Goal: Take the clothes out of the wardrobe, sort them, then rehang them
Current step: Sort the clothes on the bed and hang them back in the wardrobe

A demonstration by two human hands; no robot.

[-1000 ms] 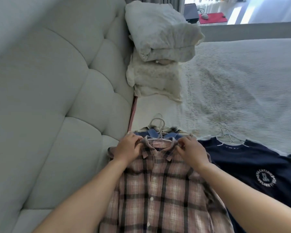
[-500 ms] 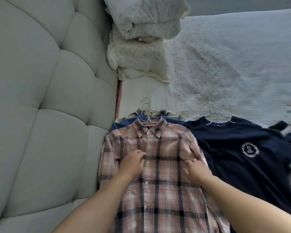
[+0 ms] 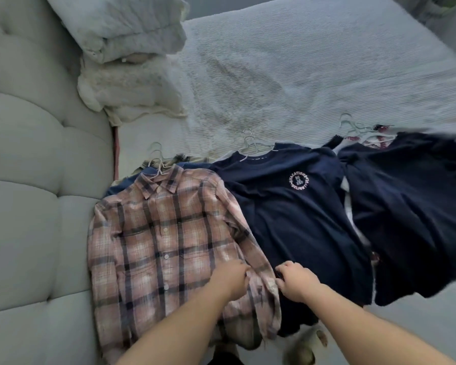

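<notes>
A pink plaid shirt [image 3: 163,238] lies flat on the bed on a white hanger [image 3: 157,160], on top of a blue garment [image 3: 195,165]. Beside it to the right lies a navy T-shirt [image 3: 295,222] with a round white logo, also on a hanger. Further right is another dark navy garment [image 3: 411,217] with more hangers at its top. My left hand [image 3: 231,279] pinches the plaid shirt's right sleeve near the cuff. My right hand [image 3: 294,281] grips the same sleeve edge, where it meets the navy T-shirt.
A tufted grey headboard [image 3: 32,180] runs along the left. Stacked pale pillows [image 3: 121,48] sit at the head of the bed. The white textured bedspread [image 3: 287,80] stretches beyond the clothes. A slipper-like shape [image 3: 304,349] shows below the bed edge.
Both hands slid from the collar down the shirt front and across to its right sleeve. The view swung right, revealing the third dark garment.
</notes>
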